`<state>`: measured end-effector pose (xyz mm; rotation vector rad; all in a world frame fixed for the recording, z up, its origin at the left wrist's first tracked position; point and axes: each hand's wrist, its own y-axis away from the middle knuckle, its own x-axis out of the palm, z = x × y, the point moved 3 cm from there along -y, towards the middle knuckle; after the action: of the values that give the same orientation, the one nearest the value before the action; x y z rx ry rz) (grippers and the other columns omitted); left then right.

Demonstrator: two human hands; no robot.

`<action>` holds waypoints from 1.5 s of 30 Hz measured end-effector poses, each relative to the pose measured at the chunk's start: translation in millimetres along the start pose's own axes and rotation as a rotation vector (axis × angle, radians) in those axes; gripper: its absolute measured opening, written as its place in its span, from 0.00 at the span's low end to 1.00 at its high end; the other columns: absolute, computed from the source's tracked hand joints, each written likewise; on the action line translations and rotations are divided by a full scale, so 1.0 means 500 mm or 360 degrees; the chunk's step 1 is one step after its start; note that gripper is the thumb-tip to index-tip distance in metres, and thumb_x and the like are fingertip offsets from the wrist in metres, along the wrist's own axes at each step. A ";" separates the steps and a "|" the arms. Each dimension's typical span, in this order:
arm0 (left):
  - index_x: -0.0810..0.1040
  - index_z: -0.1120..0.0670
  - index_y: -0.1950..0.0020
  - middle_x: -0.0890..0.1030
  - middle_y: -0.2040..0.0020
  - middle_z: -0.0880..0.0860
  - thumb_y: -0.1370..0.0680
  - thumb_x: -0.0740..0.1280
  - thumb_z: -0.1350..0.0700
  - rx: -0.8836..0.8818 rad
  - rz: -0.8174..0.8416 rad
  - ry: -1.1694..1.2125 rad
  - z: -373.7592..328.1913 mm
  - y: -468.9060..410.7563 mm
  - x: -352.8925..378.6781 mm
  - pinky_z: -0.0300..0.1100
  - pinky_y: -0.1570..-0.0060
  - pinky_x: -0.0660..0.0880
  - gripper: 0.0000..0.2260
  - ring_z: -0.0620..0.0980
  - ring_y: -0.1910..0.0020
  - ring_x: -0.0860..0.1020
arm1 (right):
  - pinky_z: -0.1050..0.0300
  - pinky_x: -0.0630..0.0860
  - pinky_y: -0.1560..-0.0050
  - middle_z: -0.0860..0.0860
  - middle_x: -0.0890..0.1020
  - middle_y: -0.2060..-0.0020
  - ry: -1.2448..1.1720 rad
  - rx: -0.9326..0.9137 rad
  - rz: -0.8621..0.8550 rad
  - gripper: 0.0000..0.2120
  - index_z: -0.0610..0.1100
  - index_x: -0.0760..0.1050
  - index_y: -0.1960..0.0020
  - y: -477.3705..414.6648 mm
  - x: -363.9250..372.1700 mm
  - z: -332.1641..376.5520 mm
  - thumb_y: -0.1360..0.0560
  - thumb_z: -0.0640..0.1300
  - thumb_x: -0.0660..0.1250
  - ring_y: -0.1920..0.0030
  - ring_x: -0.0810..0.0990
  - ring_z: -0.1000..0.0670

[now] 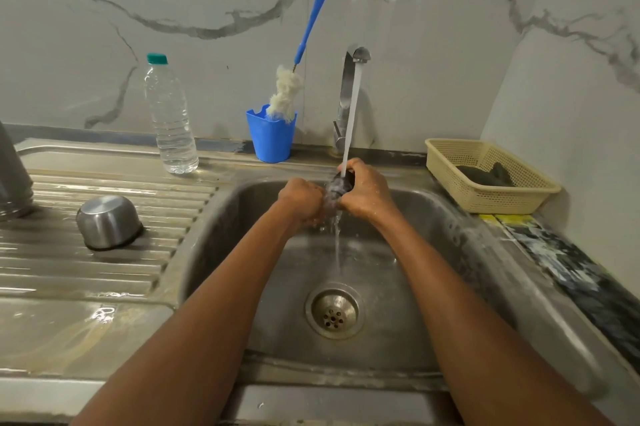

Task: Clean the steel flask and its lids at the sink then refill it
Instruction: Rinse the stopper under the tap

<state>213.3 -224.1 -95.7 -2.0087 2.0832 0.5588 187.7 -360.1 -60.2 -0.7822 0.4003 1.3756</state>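
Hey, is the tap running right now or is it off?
On. A steady stream of water runs from the tap onto the dark lid and down into the sink.

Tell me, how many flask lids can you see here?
2. A steel lid lies mouth-down on the draining board; a dark lid is gripped by the left hand and right hand under the running tap, mostly hidden.

Wide-angle head-worn camera, close above sink [221, 245], facing forward-down.
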 end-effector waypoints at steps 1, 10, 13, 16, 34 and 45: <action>0.81 0.60 0.55 0.84 0.58 0.57 0.19 0.64 0.63 0.0004 -0.0019 -0.0012 0.000 0.001 -0.002 0.44 0.63 0.81 0.07 0.51 0.62 0.82 | 0.72 0.71 0.67 0.51 0.78 0.51 0.0000 -0.0033 -0.0030 0.23 0.44 0.74 0.41 -0.001 0.003 0.000 0.31 0.31 0.77 0.56 0.77 0.57; 0.84 0.59 0.50 0.86 0.56 0.57 0.20 0.67 0.62 -0.0016 0.0012 0.0021 0.005 -0.003 0.000 0.40 0.64 0.79 0.06 0.51 0.59 0.83 | 0.60 0.79 0.57 0.47 0.81 0.49 0.0000 0.0102 0.0152 0.18 0.43 0.75 0.40 -0.001 0.012 -0.007 0.28 0.35 0.74 0.52 0.80 0.49; 0.84 0.59 0.44 0.86 0.49 0.58 0.18 0.65 0.61 0.0018 -0.0019 0.0005 0.001 -0.010 -0.001 0.48 0.52 0.83 0.08 0.55 0.51 0.84 | 0.56 0.80 0.55 0.46 0.84 0.56 -0.0247 0.0342 0.0289 0.07 0.44 0.80 0.51 0.003 0.013 -0.016 0.28 0.37 0.74 0.56 0.82 0.49; 0.79 0.62 0.34 0.81 0.47 0.55 0.18 0.63 0.64 0.0019 -0.0055 0.0140 -0.016 -0.012 -0.003 0.41 0.54 0.82 0.13 0.49 0.57 0.81 | 0.56 0.84 0.52 0.45 0.86 0.56 -0.0585 0.0482 0.0381 0.06 0.44 0.81 0.54 0.011 0.014 -0.019 0.26 0.35 0.73 0.56 0.84 0.50; 0.70 0.54 0.22 0.71 0.23 0.53 0.17 0.41 0.33 0.0117 0.0104 0.0787 -0.173 -0.111 0.009 0.56 0.21 0.58 0.36 0.56 0.22 0.66 | 0.47 0.80 0.38 0.41 0.82 0.42 -0.0826 0.0663 0.0554 0.13 0.40 0.78 0.43 -0.009 0.025 -0.040 0.26 0.32 0.68 0.40 0.81 0.43; 0.69 0.55 0.22 0.68 0.23 0.54 0.15 0.53 0.41 0.0212 0.0069 -0.0032 -0.155 -0.026 -0.019 0.55 0.26 0.66 0.26 0.55 0.26 0.68 | 0.66 0.72 0.56 0.46 0.67 0.38 0.0240 0.0045 0.0189 0.28 0.46 0.76 0.38 0.000 -0.002 -0.030 0.34 0.42 0.82 0.54 0.74 0.51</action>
<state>236.0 -246.4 -23.3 -1.8816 2.0976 0.4331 190.2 -371.1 -70.1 -0.8530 0.5908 1.4226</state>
